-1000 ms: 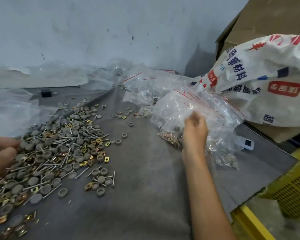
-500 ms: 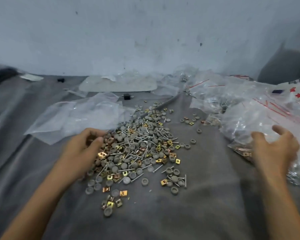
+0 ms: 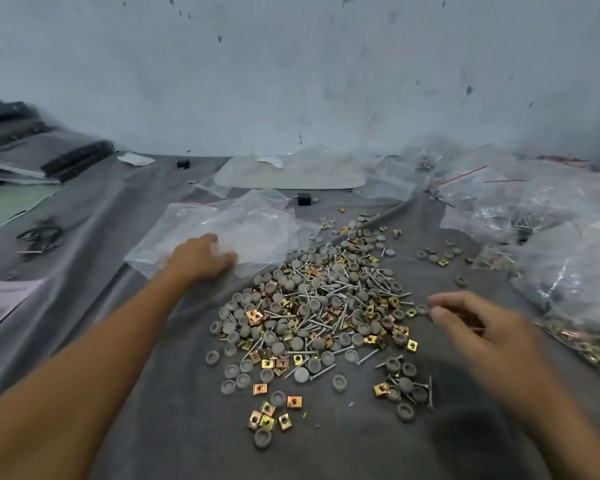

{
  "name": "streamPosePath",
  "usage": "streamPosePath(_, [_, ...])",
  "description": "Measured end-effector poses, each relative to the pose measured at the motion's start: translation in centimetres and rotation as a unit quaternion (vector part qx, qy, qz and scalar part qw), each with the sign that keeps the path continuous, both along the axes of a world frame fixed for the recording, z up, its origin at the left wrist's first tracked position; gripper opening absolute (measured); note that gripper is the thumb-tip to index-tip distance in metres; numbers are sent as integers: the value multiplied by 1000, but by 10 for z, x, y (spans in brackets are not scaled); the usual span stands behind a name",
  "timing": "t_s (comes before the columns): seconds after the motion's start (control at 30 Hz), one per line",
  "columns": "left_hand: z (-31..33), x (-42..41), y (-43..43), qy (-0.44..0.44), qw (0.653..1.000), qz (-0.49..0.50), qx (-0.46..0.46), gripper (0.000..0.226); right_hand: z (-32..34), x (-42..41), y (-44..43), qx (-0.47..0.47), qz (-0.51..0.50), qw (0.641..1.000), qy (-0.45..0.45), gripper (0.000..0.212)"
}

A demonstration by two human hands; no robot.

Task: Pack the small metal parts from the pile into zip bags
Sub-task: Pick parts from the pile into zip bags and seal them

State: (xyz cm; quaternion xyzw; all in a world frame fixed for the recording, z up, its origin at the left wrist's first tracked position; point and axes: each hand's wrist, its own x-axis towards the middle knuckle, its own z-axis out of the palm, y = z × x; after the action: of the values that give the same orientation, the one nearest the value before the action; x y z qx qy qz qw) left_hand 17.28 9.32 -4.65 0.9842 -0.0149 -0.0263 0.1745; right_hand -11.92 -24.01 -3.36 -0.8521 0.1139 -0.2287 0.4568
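Pile of metal parts: centre frame. Left hand rests on zip bags at its upper left; grip not discernible. Right hand, blurred, right of pile, fingers loosely spread, empty.

Matt grey cloth covers the desk. The pile mixes shiny silver metal screws, glossy brass-coloured square clips and dull grey caps. The zip bags are thin, clear, glossy plastic; the wall looks rough and matt.
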Motion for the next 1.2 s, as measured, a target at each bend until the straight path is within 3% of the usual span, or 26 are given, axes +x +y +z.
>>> streamPosePath(0.1, [-8,-6,2,-93,995,-20,4,47,1,1,2,1,11,1000,3,15])
streamPosePath(0.27, [3,-11,15,-136,986,-3,-94,56,1,1,6,11,11,1000,1,13])
streamPosePath(0.37, [-3,-11,25,-90,995,16,-32,51,1,3,9,10,15,1000,2,14])
streamPosePath(0.43, [-14,-10,34,-104,994,32,-5,34,1,3,11,8,23,1000,7,14])
streamPosePath(0.5, [-16,-12,43,-156,985,55,-42,24,1,3,12,6,28,1000,12,14])
streamPosePath(0.63, [15,-34,37,-236,964,84,-86,26,3,4,14,-6,29,999,13,14])
streamPosePath(0.7, [39,-56,21,-240,960,37,-138,23,6,6,19,-9,30,999,10,15])
streamPosePath(0.77, [67,-89,3,-182,945,-47,-269,19,9,8,26,-3,38,999,2,15])
streamPosePath(0.83, [92,-132,-10,-65,872,-143,-463,19,12,9,36,23,58,998,-15,16])
streamPosePath(0.9, [106,-170,-15,61,770,-224,-595,12,13,10,47,72,82,994,-29,20])
streamPosePath(0.97, [109,-192,-16,212,629,-291,-689,5,15,10,57,175,113,978,-29,19])
streamPosePath(1.03, [105,-205,-21,387,418,-354,-742,17,20,11,64,348,182,920,-13,20])
streamPosePath(1.07, [103,-207,-22,413,390,-343,-749,26,22,11,66,433,215,875,-1,29])
streamPosePath(1.1, [100,-209,-24,409,419,-323,-743,30,24,11,66,491,238,838,11,37])
streamPosePath(1.13, [92,-209,-27,386,474,-302,-731,30,26,10,67,521,257,814,19,41])
streamPosePath(1.2, [83,-210,-26,266,660,-224,-666,17,24,9,69,514,291,806,26,39])
